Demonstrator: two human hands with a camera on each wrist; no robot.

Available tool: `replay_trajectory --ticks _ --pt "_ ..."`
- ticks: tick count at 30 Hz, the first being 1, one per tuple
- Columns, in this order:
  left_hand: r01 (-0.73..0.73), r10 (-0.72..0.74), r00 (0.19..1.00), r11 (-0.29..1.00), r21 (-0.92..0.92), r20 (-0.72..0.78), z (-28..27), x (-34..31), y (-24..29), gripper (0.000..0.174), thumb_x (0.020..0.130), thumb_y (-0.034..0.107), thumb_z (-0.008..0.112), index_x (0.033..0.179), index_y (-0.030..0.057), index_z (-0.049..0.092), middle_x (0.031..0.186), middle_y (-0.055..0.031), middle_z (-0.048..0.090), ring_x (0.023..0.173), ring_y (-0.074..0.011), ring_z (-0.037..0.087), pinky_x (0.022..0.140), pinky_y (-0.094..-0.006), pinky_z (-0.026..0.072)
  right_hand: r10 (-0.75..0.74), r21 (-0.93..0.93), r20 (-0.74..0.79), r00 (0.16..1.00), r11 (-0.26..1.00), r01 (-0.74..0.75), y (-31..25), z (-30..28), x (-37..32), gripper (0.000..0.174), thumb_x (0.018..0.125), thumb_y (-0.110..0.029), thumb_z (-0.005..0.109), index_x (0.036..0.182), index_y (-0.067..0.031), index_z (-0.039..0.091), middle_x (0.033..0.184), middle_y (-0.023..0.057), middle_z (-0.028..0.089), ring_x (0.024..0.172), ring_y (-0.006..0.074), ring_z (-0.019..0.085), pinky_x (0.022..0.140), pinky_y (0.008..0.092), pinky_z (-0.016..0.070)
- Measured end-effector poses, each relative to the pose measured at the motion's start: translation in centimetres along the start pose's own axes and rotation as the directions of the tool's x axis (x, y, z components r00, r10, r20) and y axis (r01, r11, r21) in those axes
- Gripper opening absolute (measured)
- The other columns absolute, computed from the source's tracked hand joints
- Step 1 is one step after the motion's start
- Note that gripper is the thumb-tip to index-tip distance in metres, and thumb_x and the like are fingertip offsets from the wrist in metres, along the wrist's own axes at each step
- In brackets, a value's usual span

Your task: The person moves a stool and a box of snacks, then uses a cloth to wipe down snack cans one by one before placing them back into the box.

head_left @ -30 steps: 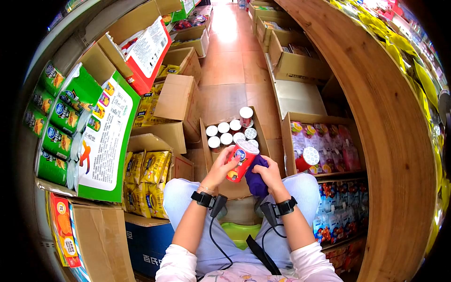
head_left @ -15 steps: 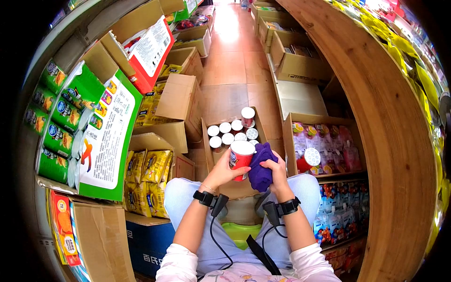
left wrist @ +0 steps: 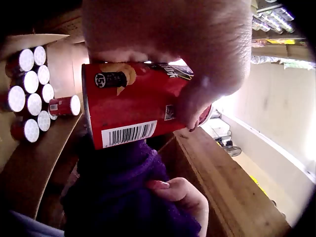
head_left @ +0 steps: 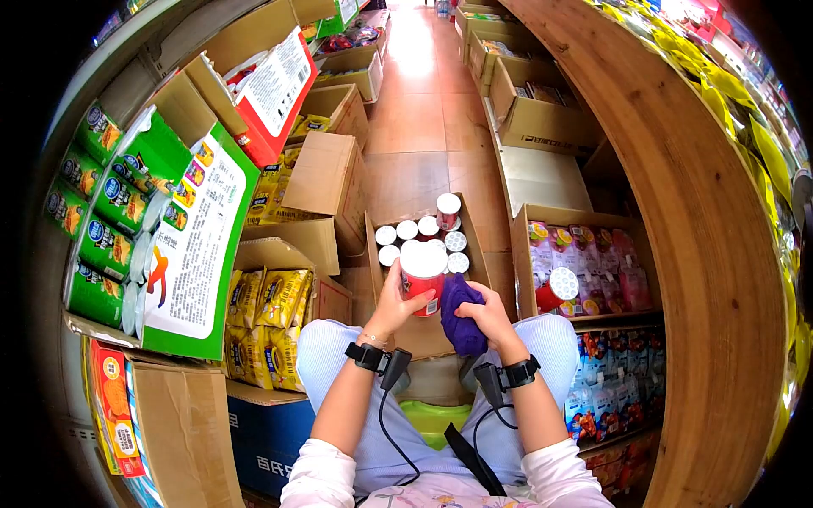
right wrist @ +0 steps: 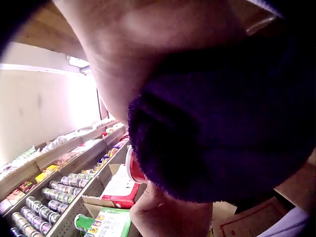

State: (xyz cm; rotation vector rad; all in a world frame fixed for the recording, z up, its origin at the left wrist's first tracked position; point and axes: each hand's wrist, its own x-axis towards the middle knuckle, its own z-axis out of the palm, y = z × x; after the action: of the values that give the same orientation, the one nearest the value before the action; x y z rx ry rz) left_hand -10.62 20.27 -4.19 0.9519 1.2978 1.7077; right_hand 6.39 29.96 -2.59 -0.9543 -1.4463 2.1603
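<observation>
A red can (head_left: 422,275) with a white lid stands roughly upright in my left hand (head_left: 390,306), whose fingers and thumb wrap its sides. In the left wrist view the can (left wrist: 133,101) shows a barcode and a printed label. My right hand (head_left: 494,321) grips a bunched purple cloth (head_left: 462,315) just right of the can. In the left wrist view the cloth (left wrist: 126,190) lies against or close beside the can, touching cannot be told. Below and beyond the hands, a cardboard box (head_left: 476,245) holds several white-lidded cans, one raised above the others (head_left: 449,212).
Another red can (head_left: 556,289) lies at the edge of a box of pink pouches (head_left: 584,245) on the right. Open cartons with yellow packets (head_left: 279,296) and green cans (head_left: 106,245) line the left. A wooden shelf edge (head_left: 711,254) curves along the right.
The can has gone from tilted to nearly upright and moved slightly left. The purple cloth came up against it half a second ago and now sits a little lower and apart in the head view.
</observation>
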Motion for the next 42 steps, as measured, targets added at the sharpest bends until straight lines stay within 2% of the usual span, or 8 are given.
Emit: replay_trajectory --ticks 5,7,11,17,20,29,32,42 --pt "0.1 -0.097 0.994 0.993 -0.057 0.05 0.3 -0.1 0.9 0.08 0.073 0.015 0.079 0.134 0.0006 0.03 0.125 -0.0109 0.049 0.117 -0.0204 0.048 0.099 -0.0347 0.0391 0.042 -0.112 -0.045 0.998 0.993 -0.046 0.3 0.2 -0.2 0.042 0.065 -0.002 0.062 0.107 0.0034 0.061 0.086 0.0068 0.064 0.071 0.0149 0.061 0.065 0.0277 0.0506" --pt "0.049 -0.059 0.997 0.986 0.161 0.059 0.9 -0.2 1.3 0.085 0.07 0.02 0.083 0.132 0.0004 0.029 0.124 -0.0122 0.049 0.115 -0.0204 0.049 0.097 -0.0346 0.0413 0.043 -0.142 -0.064 0.997 0.989 -0.052 0.3 0.3 -0.3 0.043 0.065 -0.003 0.063 0.107 0.0034 0.061 0.086 0.0072 0.065 0.071 0.0155 0.061 0.065 0.0282 0.0507" --pt "0.083 -0.081 0.996 0.911 0.404 -0.021 1.7 -0.5 2.0 0.084 0.066 0.024 0.086 0.127 0.0018 0.033 0.123 -0.0136 0.049 0.118 -0.0192 0.046 0.098 -0.0353 0.0407 0.036 -0.015 -0.09 0.995 0.999 -0.038 0.4 0.2 -0.1 0.041 0.066 -0.002 0.062 0.106 0.0036 0.061 0.086 0.0065 0.064 0.07 0.0148 0.061 0.064 0.0279 0.0503" --pt "0.198 -0.208 0.978 0.918 0.344 -0.009 1.6 -0.3 2.4 0.084 0.065 0.026 0.087 0.125 0.0012 0.034 0.123 -0.0134 0.048 0.118 -0.0194 0.046 0.098 -0.0356 0.0409 -0.025 0.218 -0.13 0.991 0.975 0.053 -0.7 0.0 -0.2 0.039 0.067 0.0 0.06 0.106 0.0027 0.06 0.085 0.0052 0.063 0.071 0.0135 0.06 0.064 0.0263 0.0491" --pt "0.054 -0.066 0.998 0.828 0.558 0.001 0.8 -0.1 0.7 0.083 0.068 0.022 0.085 0.13 0.0018 0.034 0.125 -0.0114 0.048 0.118 -0.0189 0.046 0.099 -0.0351 0.0401 -0.053 0.275 -0.133 0.99 0.957 0.089 -1.2 0.0 -0.5 0.044 0.066 -0.001 0.056 0.11 0.0027 0.058 0.089 0.0067 0.063 0.074 0.0153 0.06 0.069 0.0266 0.0494" --pt "0.057 -0.06 0.998 0.99 0.132 0.024 1.4 -0.4 1.0 0.092 0.071 0.013 0.082 0.141 0.0037 0.024 0.128 -0.01 0.047 0.119 -0.0176 0.046 0.1 -0.0335 0.0389 -0.022 0.287 0.011 1.0 0.958 0.018 -1.5 -0.1 -0.7 0.046 0.065 -0.002 0.056 0.111 0.0019 0.056 0.092 0.0074 0.062 0.078 0.0165 0.06 0.072 0.0274 0.0496" --pt "0.018 -0.026 0.999 0.963 0.27 0.027 0.9 -0.2 0.8 0.093 0.069 0.014 0.084 0.139 0.0042 0.025 0.125 -0.0094 0.049 0.117 -0.0175 0.047 0.1 -0.0332 0.0389 -0.022 0.283 0.035 0.999 0.959 0.012 -1.6 0.0 -0.8 0.046 0.065 -0.002 0.056 0.111 0.002 0.056 0.092 0.0076 0.063 0.077 0.0163 0.061 0.072 0.0276 0.0497" --pt "0.023 -0.026 0.999 0.988 0.15 0.019 0.6 -0.1 0.4 0.083 0.068 0.013 0.084 0.132 0.0032 0.031 0.12 -0.0075 0.051 0.114 -0.017 0.049 0.099 -0.0323 0.0391 0.097 0.107 -0.04 0.994 0.99 -0.093 -0.2 -0.2 0.0 0.038 0.066 0.0 0.059 0.104 0.0029 0.061 0.084 0.0069 0.064 0.069 0.0149 0.061 0.062 0.0272 0.0504"
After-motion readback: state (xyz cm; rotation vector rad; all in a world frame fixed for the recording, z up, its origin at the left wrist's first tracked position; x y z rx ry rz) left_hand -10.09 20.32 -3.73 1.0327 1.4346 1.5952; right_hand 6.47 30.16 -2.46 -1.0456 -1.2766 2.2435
